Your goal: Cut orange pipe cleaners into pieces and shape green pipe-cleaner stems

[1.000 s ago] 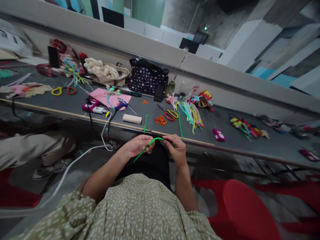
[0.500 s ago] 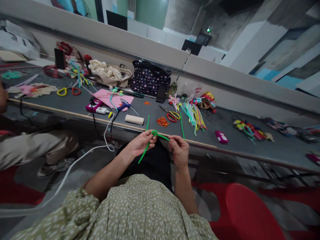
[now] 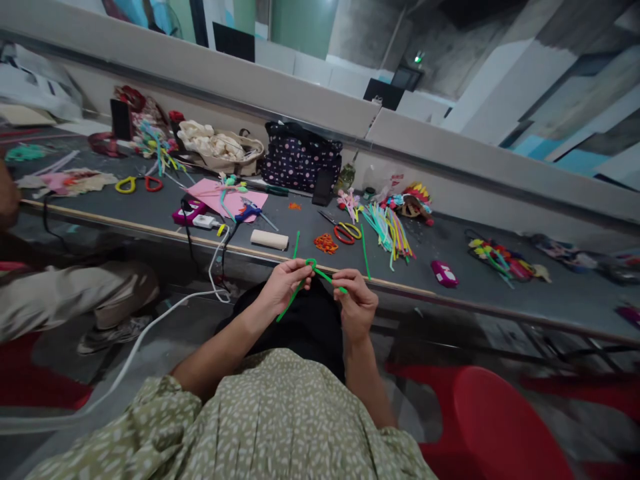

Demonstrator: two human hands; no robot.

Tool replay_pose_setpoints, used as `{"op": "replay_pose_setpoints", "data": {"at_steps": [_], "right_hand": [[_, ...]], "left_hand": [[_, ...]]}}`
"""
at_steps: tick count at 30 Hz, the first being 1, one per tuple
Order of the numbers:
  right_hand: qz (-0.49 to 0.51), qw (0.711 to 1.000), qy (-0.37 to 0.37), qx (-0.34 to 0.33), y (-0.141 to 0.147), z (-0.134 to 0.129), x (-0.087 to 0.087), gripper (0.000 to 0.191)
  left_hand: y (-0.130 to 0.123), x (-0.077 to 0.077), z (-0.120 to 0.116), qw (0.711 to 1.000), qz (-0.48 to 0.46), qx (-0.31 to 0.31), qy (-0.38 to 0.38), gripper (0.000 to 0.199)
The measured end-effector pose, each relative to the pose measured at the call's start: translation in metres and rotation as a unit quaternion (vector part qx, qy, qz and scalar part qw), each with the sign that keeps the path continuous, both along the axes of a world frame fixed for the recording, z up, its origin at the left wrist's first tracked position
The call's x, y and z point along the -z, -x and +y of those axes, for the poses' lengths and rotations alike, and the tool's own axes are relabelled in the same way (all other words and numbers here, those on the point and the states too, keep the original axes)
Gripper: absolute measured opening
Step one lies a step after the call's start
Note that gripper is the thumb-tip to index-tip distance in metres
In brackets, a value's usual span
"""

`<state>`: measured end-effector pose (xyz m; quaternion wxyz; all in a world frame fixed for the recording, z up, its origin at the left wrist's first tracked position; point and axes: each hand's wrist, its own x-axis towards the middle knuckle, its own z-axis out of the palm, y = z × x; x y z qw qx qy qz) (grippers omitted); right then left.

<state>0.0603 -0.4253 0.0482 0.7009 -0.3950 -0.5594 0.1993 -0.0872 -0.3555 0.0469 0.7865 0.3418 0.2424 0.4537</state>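
Note:
A green pipe cleaner (image 3: 288,307) is pinched near its small loop by my left hand (image 3: 287,283), with one end hanging down below the fingers. My right hand (image 3: 356,299) has its fingers closed on the other end, which slants down to the right and pokes out a little at the fingertips. Both hands are over my lap at the table's front edge. Behind them on the table lie two more green stems, one at the left (image 3: 297,244) and one at the right (image 3: 365,252).
The dark table (image 3: 320,263) bears a cardboard-coloured roll (image 3: 269,240), orange curled pieces (image 3: 325,243), scissors (image 3: 345,232), pastel stems (image 3: 387,230) and a dotted bag (image 3: 297,157). Red stools (image 3: 505,423) stand at the right. A person's leg (image 3: 75,297) is at the left.
The right part of the green pipe cleaner now slants down more, and its tip shows past my right fingers. The loop by my left hand looks smaller.

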Motion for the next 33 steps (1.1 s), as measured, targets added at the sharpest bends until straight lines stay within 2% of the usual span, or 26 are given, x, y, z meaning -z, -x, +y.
{"op": "replay_pose_setpoints", "data": {"at_steps": [4,11,15,21,27,30,33], "right_hand": [[-0.038,0.999,0.004,-0.011,0.005,-0.002,-0.004,0.009],[-0.094,0.991,-0.022,0.093,0.012,-0.003,-0.006,0.006],[-0.208,0.965,-0.016,0.162,0.012,-0.003,-0.003,0.013],[-0.328,0.925,0.03,0.19,0.012,0.001,0.002,0.021],[-0.326,0.925,0.047,0.191,0.012,0.002,-0.001,0.017],[-0.277,0.944,0.054,0.173,0.012,0.002,0.0,0.015],[-0.175,0.97,0.091,0.142,0.013,0.003,0.003,0.02]], "left_hand": [[-0.001,-0.001,-0.002,0.997,0.02,-0.038,-0.062,0.025],[-0.003,0.0,-0.005,0.988,0.065,-0.053,-0.13,0.027],[-0.004,0.002,-0.005,0.986,0.068,-0.063,-0.138,0.026],[-0.003,-0.005,-0.01,0.974,0.117,-0.104,-0.164,0.025],[-0.003,-0.003,-0.014,0.946,0.17,-0.139,-0.237,0.015],[-0.002,-0.002,-0.016,0.927,0.194,-0.159,-0.28,0.01],[0.001,-0.004,-0.017,0.905,0.218,-0.163,-0.328,0.007]]}}
